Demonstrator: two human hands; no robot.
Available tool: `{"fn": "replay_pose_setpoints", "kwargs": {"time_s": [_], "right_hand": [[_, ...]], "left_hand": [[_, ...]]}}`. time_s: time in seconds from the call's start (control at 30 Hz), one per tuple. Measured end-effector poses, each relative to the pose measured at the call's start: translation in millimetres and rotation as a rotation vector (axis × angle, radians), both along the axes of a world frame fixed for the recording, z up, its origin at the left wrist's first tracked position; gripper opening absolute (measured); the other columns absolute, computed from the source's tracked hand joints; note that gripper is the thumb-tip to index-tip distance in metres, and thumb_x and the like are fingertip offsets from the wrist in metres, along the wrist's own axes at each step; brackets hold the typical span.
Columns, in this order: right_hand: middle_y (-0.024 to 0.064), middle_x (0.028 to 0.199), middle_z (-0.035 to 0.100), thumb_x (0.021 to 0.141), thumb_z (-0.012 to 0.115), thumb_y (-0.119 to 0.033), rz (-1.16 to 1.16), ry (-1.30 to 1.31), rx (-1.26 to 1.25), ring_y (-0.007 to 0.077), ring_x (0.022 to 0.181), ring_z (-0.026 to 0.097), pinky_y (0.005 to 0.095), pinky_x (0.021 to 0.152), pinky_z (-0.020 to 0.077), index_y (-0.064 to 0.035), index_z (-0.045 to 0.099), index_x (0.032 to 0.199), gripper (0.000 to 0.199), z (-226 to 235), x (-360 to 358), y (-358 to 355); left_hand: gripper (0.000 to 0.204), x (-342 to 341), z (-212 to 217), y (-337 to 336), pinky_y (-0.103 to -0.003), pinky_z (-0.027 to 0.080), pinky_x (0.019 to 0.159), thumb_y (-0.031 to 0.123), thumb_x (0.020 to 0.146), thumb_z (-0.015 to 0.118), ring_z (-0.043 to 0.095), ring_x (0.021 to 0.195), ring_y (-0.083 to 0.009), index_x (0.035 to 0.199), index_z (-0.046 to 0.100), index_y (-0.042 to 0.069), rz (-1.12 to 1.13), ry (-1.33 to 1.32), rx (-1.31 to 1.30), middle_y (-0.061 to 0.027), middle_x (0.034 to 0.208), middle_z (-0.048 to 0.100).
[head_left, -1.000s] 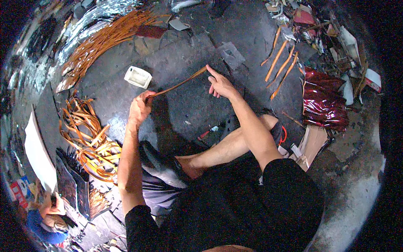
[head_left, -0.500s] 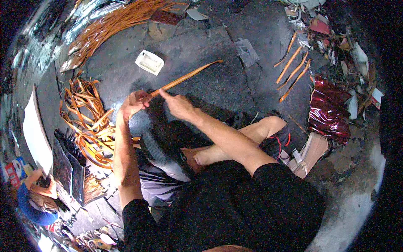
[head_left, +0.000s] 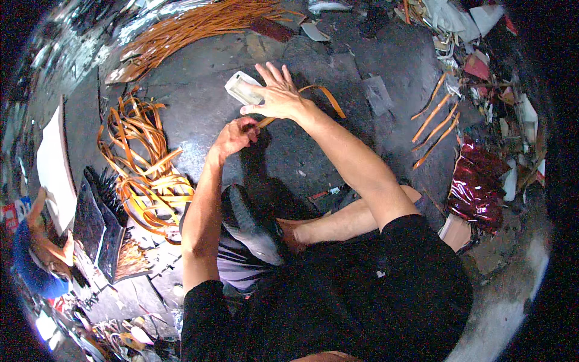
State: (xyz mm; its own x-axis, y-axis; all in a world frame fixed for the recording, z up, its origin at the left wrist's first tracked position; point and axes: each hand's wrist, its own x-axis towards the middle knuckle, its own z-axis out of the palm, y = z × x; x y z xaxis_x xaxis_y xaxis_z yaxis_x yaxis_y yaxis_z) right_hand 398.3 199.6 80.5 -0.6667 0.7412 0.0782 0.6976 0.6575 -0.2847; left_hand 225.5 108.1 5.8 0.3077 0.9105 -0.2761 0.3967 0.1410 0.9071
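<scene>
In front of me my left hand (head_left: 235, 137) is closed around an orange-brown flat strip, likely leather (head_left: 330, 99). The strip runs up from that hand, passes behind my right hand and curls over to its right. My right hand (head_left: 274, 99) is open above the strip, fingers spread and palm hidden from view. Its thumb and fingers overlap the edge of a small white rectangular tray (head_left: 237, 84). Whether the palm touches the strip cannot be seen. Left of my arms lies a tangled heap of similar glossy orange strips (head_left: 136, 145).
Four-sided white board (head_left: 55, 163) and dark sheets (head_left: 99, 232) lie at left, beside a person in a blue garment (head_left: 33, 259). A bundle of thin brown strips (head_left: 199, 27) lies at the far side. Several short strips (head_left: 435, 123) and dark red glossy material (head_left: 476, 187) are at right.
My right hand has gone from a pointing touch on the strip to spread fingers farther forward, near the tray. The strip's free end, straight before, now bends over to the right.
</scene>
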Motion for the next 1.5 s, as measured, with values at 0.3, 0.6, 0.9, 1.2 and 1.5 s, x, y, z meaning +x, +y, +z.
{"fn": "replay_pose_setpoints", "kwargs": {"time_s": [0.3,0.6,0.9,1.2,1.5], "right_hand": [[0.017,0.138,0.046,0.082,0.067,-0.039,0.044,0.165,0.141,0.0396,0.133,0.032,0.0523,0.111,0.0208,-0.0092,0.069,0.095,0.032,-2.6,21.5,-0.3],[0.0106,0.073,0.063,0.099,0.041,-0.016,-0.465,0.595,-0.966,0.0135,0.05,0.057,0.0287,0.046,0.0512,-0.0285,0.013,0.151,0.06,-6.9,82.6,-74.5],[0.0148,0.06,0.061,0.095,0.04,-0.012,-0.168,0.075,-0.75,0.0239,0.046,0.06,0.0379,0.044,0.0519,-0.0186,0.007,0.152,0.065,-39.2,13.7,-98.7],[0.0288,0.092,0.064,0.081,0.047,-0.005,0.198,-0.008,-0.507,0.0436,0.082,0.064,0.0511,0.069,0.0511,-0.022,0.017,0.151,0.077,-74.2,-94.6,-139.0],[0.0256,0.07,0.06,0.092,0.049,-0.019,0.086,0.092,-0.59,0.0427,0.066,0.061,0.0531,0.065,0.0481,-0.0099,0.042,0.139,0.048,-15.2,37.3,-126.7]], "left_hand": [[0.019,-6.8,19.9,-12.4,-0.028,0.048,0.066,0.013,0.089,0.055,0.06,0.069,-0.012,0.102,0.063,0.003,0.125,0.059,-0.004,-0.0035,0.075,0.065],[0.02,-20.6,15.4,-1.2,-0.032,0.049,0.065,0.018,0.087,0.057,0.062,0.066,-0.0147,0.094,0.067,0.002,0.037,0.068,-0.064,-0.0055,0.073,0.068],[0.051,-81.7,11.6,-33.7,-0.029,0.053,0.061,0.012,0.077,0.07,0.064,0.071,-0.0176,0.122,0.05,-0.001,0.183,-0.204,-0.264,-0.0135,0.09,0.066],[0.024,-146.9,-4.9,-61.0,-0.028,0.05,0.061,0.018,0.092,0.054,0.06,0.066,-0.0124,0.108,0.058,0.0,0.455,0.038,-0.189,-0.0092,0.078,0.066],[0.016,-63.9,10.0,-36.6,-0.044,0.051,0.072,0.016,0.08,0.065,0.065,0.082,-0.0359,0.092,0.06,0.007,0.119,0.5,0.519,-0.0151,0.083,0.065]]}}
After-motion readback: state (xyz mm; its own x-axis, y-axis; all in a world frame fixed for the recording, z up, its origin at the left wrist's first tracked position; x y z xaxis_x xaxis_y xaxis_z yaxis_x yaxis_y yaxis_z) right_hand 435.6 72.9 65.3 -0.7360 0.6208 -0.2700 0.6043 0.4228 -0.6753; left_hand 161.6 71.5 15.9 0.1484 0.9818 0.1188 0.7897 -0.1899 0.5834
